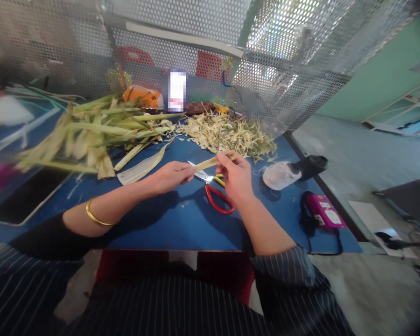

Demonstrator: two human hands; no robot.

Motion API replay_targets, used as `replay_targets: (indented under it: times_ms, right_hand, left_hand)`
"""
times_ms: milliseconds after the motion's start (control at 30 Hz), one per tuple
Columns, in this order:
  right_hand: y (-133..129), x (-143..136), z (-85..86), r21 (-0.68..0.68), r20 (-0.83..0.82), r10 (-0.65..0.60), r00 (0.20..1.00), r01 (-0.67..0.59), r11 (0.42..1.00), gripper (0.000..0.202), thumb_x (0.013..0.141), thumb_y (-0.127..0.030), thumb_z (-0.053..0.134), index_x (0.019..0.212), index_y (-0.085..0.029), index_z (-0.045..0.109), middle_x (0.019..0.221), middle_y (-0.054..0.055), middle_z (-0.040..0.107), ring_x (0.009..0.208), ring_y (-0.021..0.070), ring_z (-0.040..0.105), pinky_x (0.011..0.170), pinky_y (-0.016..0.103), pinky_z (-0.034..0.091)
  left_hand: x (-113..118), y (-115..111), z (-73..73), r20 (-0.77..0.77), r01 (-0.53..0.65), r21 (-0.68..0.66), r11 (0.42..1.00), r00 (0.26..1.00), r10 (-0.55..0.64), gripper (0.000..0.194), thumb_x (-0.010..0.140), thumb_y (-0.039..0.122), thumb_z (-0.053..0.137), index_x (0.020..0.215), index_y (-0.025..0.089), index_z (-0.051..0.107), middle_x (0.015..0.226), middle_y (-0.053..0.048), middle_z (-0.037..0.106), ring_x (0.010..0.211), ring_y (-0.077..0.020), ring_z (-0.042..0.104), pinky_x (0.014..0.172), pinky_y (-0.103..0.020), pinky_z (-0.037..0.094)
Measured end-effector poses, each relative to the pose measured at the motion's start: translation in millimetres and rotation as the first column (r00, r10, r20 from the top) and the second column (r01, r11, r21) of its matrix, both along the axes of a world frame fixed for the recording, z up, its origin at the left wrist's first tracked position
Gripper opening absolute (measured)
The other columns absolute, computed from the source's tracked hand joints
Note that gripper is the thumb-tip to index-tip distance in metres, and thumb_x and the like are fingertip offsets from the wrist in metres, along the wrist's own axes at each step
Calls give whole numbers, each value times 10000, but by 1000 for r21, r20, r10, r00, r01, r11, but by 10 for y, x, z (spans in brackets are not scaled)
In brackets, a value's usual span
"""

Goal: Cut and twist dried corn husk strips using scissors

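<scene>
A narrow, pale yellow-green strip of plant stalk or leaf [207,164] stretches between my two hands. My left hand [173,177] pinches its near end, and my right hand [234,173] grips the other end with fingers closed. Beneath the strip, scissors with red and yellow handles [220,199] lie on the blue tabletop, blades partly apart. To the left is a heap of long green stalks [94,128], with one broad pale husk-like piece [142,168] nearest my left hand. Beyond my right hand lies a pile of shredded pale plant bits [227,133].
On the right stand a white bundle [282,176] with a black object beside it, and a magenta box [325,211] with a black cable. A lit phone [177,89] and an orange packet [143,96] are at the back, before a perforated metal screen [182,28]. A dark flat panel [24,193] lies left.
</scene>
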State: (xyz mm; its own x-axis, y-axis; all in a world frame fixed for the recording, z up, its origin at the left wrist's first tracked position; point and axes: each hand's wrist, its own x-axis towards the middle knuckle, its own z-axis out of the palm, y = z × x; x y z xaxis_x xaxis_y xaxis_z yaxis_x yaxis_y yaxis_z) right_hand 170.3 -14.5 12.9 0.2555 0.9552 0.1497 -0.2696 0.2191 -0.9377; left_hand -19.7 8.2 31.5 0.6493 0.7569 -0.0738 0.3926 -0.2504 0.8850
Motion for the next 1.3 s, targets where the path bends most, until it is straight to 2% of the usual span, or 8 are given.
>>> replay_targets:
  times_ms: [333, 467, 600, 767, 867, 1033, 1167, 1300]
  right_hand:
    - [-50, -112, -48, 6, 74, 58, 996, -58, 998, 98, 699, -241, 720, 726, -189, 641, 582, -49, 600, 470, 91, 574, 494, 232, 468]
    - [-90, -214, -110, 10, 215, 52, 975, -55, 998, 98, 746, -273, 682, 735, -189, 634, 582, -48, 600, 498, 97, 592, 538, 241, 501]
    - [-116, -292, -192, 1, 248, 69, 966, -72, 997, 121, 765, -303, 667, 752, -193, 618, 588, -40, 616, 514, 117, 608, 554, 262, 522]
    - [-122, -288, -237, -5, 234, 79, 969, -80, 997, 121, 740, -299, 693, 754, -200, 625, 600, -37, 616, 510, 119, 593, 538, 259, 512]
    - [-122, -268, -220, -41, 201, 114, 973, -108, 993, 131, 720, -293, 711, 725, -188, 632, 578, -41, 602, 475, 101, 565, 506, 238, 486]
    - [-126, -263, -223, -128, 98, 232, 968, -219, 967, 181, 688, -310, 741, 749, -176, 635, 595, -32, 638, 474, 91, 557, 494, 227, 486]
    - [-138, -267, -222, -134, 47, 314, 948, -306, 943, 185, 727, -329, 714, 767, -174, 622, 593, -26, 634, 511, 98, 578, 512, 224, 475]
    - [-103, -192, -154, -163, 1, 303, 953, -299, 940, 184, 733, -316, 715, 819, -175, 633, 620, -32, 630, 492, 77, 552, 503, 210, 445]
  left_hand:
    - [-361, 350, 153, -95, 199, -152, 968, 972, -215, 359, 835, 492, 526, 700, 189, 665, 612, -9, 525, 532, -113, 417, 504, -221, 325]
    - [-311, 340, 144, -190, 112, -168, 979, 971, -144, 500, 867, 565, 411, 815, 173, 716, 601, -49, 609, 508, -149, 507, 512, -249, 385]
    - [-43, 117, 104, -14, 90, 4, 996, 996, -90, 417, 925, 444, 336, 916, 179, 658, 883, -41, 666, 703, -145, 607, 660, -236, 436]
    - [170, -84, 36, -105, -79, 202, 976, 989, 102, 383, 929, 304, 303, 681, 167, 561, 658, -18, 581, 599, -131, 510, 593, -252, 352]
    - [131, -86, 16, -104, -60, 275, 960, 990, 91, 388, 920, 321, 353, 676, 168, 613, 641, -11, 581, 607, -129, 485, 604, -256, 326]
    - [22, -45, 26, -107, 45, 243, 969, 994, -20, 310, 880, 263, 419, 814, 195, 714, 728, 2, 656, 660, -127, 533, 648, -235, 350]
    - [-12, -26, 39, -86, 64, 230, 971, 995, -45, 286, 873, 243, 437, 765, 191, 697, 779, -13, 671, 726, -134, 558, 692, -231, 371]
    - [-45, -13, 37, 54, -21, -8, 1000, 998, 21, 260, 880, 294, 475, 697, 179, 620, 602, 12, 530, 537, -96, 471, 552, -214, 365]
